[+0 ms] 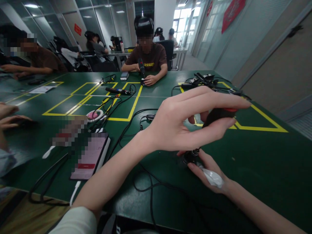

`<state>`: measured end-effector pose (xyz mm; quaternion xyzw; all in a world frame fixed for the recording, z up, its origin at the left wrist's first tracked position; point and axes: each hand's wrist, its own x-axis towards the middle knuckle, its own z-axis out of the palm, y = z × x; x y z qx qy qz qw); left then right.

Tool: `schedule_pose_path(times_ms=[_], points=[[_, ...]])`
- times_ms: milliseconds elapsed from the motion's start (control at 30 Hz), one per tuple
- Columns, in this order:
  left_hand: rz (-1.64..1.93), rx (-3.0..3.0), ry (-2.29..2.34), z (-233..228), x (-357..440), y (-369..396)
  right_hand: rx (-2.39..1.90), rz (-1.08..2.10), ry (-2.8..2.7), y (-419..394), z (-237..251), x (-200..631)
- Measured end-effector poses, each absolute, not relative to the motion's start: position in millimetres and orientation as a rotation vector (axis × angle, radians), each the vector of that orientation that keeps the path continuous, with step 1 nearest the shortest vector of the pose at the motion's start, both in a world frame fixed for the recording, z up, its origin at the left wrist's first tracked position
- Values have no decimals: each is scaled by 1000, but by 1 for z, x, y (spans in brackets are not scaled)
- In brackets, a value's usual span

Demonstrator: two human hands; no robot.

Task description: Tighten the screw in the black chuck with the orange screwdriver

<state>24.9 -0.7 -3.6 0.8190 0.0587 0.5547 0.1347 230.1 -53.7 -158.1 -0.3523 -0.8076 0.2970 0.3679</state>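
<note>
Centrally, a black handheld tool [214, 116] with a red band is gripped upright by the left hand [185, 120], fingers curled around its upper body. Its lower tip is pressed down onto a small dark part [188, 157] steadied on the green table [263, 162] by the right hand [207, 169], just below. A crumpled white wrapper [213, 177] is held in that palm. Black cables [146, 185] are seen nearby.
</note>
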Motion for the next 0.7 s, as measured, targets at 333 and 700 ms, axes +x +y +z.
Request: schedule_pose_path(times_ms=[333,700], points=[[1638,2418,221,-2,23,-2,-889,742,-2077,-53,-157,228],[1645,2407,313,-4,21,-4,-883,799,-2053,-53,-156,228]])
